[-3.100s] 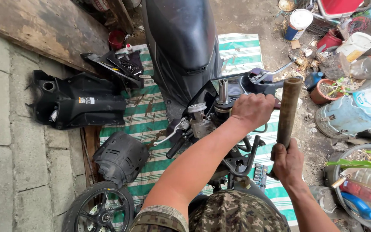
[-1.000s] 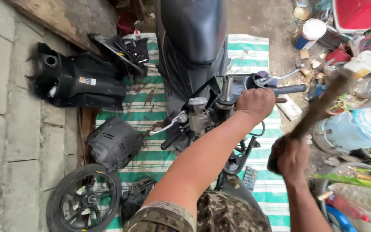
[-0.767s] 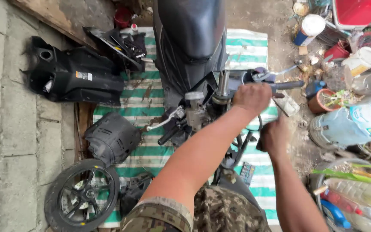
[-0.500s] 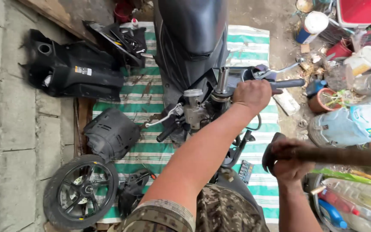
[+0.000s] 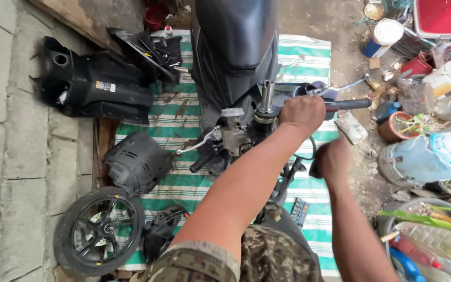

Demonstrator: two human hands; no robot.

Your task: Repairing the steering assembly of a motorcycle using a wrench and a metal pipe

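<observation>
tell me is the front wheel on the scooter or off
Off. The wheel lies flat on the ground at the edge of the striped mat, apart from the scooter, beside loose black body panels.

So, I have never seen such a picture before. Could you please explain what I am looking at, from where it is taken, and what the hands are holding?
The camera sits on a person's head and looks down, so both arms reach in from the bottom. There is no robot, only bare hands. The left hand grips the handlebar of a partly dismantled black scooter. The right hand is blurred by motion; it looks closed, but what it holds cannot be told. The scooter stands on a green striped mat. Beside it lie a removed wheel and black body panels. Pots and bottles clutter the right side.
</observation>
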